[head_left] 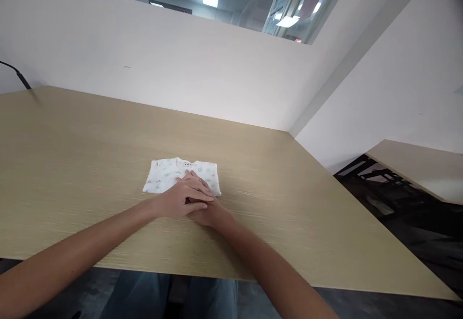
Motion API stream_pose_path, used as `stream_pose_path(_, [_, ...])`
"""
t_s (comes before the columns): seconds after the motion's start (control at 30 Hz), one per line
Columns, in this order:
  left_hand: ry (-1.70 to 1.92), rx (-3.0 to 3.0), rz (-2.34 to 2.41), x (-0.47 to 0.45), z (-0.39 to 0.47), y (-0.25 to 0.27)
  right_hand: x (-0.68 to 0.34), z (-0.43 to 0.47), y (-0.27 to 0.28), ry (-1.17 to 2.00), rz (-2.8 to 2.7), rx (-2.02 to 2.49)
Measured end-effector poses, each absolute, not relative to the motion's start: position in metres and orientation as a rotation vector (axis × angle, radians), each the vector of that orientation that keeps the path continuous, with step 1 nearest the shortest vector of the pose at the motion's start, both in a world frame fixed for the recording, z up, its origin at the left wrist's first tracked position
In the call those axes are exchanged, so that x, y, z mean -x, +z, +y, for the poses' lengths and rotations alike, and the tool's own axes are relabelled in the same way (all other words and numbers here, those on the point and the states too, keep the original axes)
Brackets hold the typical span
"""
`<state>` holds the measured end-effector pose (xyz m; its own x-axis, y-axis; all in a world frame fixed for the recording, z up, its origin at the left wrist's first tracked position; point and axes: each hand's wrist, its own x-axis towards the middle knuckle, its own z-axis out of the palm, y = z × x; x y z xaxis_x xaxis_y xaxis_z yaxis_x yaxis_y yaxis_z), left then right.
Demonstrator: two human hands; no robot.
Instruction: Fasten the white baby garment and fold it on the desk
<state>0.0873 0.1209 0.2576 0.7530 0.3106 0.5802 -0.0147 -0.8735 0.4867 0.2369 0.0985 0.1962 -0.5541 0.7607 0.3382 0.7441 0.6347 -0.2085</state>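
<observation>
A folded white baby shirt (162, 173) with small pale prints lies on the table, its round neckline and a small dark-printed mark facing away from me. My left hand (179, 198) rests across the back of my right hand (204, 213), its fingers stretched out and pointing right. Beneath it, my right hand lies over the near middle of the shirt. Most of that hand is covered, but its fingertips show straight and flat on the cloth. Neither hand grips anything.
The wood-grain table (108, 126) spreads around the shirt. A white partition wall (202, 73) stands along its far side, with a window above. A black cable (22, 79) hangs at the far left. Another table (415, 165) and dark items lie off to the right.
</observation>
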Motion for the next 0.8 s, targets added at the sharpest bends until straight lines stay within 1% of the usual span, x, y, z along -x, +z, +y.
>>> stream_pose_path(0.27, [1.037,-2.610,0.256,-0.087,0.111,0.253,-0.240,0.087,0.226,0.019,-2.553,1.285])
stream_pose_path(0.37, [0.995,-2.549,0.249,-0.085,0.111,0.255,-0.240,0.083,0.232,0.017,-2.575,1.295])
stream_pose_path(0.57, [0.827,-2.377,0.239,-0.080,0.115,0.264,-0.241,0.078,0.235,0.087,-2.546,1.255])
stream_pose_path(0.8, [0.885,-2.361,0.268,-0.084,0.113,0.258,-0.239,0.082,0.234,0.161,-2.535,1.243])
